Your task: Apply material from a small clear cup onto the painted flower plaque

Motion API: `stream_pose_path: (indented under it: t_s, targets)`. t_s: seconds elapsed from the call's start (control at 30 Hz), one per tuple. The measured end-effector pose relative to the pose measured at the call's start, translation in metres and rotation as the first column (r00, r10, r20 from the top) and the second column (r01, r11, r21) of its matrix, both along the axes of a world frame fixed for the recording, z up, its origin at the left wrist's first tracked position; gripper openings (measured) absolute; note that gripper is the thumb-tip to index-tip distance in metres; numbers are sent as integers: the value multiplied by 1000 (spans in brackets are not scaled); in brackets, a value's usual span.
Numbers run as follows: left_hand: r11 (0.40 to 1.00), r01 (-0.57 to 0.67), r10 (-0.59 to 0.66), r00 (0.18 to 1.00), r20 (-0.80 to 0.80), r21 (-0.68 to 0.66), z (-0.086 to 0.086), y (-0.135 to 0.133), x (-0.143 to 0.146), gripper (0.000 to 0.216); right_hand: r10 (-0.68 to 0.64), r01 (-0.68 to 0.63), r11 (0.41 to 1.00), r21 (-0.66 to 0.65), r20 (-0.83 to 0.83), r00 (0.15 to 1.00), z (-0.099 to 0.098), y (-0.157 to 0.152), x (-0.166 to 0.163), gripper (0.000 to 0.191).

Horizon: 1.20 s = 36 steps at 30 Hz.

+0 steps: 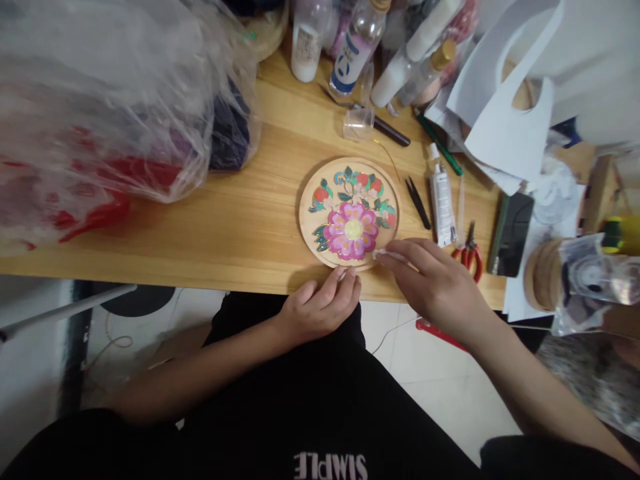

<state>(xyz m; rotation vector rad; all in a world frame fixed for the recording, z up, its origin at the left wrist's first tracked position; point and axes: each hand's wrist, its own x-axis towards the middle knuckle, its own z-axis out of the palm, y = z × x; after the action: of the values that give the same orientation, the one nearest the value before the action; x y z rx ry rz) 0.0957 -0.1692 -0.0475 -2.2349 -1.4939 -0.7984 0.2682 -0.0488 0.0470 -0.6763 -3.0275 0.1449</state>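
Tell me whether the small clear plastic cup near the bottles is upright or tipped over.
Tipped over. The small clear plastic cup lies on its side on the wooden table, its mouth facing left, beside a dark pen.

Round wooden disc, painted pink flower and fruit, flat at table edge; small white scrap, maybe tissue, at rim.

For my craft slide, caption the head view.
Both hands, left hand and right hand, at a flower-painted wooden disc on the table.

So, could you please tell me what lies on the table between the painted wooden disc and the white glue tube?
Black tweezers lie between the painted wooden disc and the white glue tube, as the head view shows.
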Motion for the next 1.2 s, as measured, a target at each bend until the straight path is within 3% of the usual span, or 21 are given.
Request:
stream_pose_path:
  t_s: [0.17, 0.4, 0.6, 0.87, 1.1, 1.2]
  targets:
    - [1000, -1, 1, 1000, -17, 13, -1, 0, 0, 22, 21, -22, 999, 35, 21, 1000, -5, 3, 0, 22]
    - [1000, -5, 5, 1000, 2, 25, -1, 1, 1, 21, -101, 101, 994, 39, -4, 995, -2, 9, 12, 29]
    - [1000, 9, -9, 1000, 28, 23, -3, 0, 2, 20, -71, 70, 997, 36, 7, 997, -6, 3, 9, 30]
    - [1000, -6, 7, 1000, -7, 13, -2, -1, 1, 22, -66, 52, 978, 202, 64, 996, -12, 2, 6, 24]
    - [1000, 0, -1, 1000, 15, 25, -5, 0, 2, 20, -161, 160, 987, -13, -54, 985, -7, 16, 12, 24]
    - [999, 3, -4, 999, 32, 33, -5, -1, 3, 20, -170, 170, 985, -2, -43, 984, -6, 22, 14, 25]
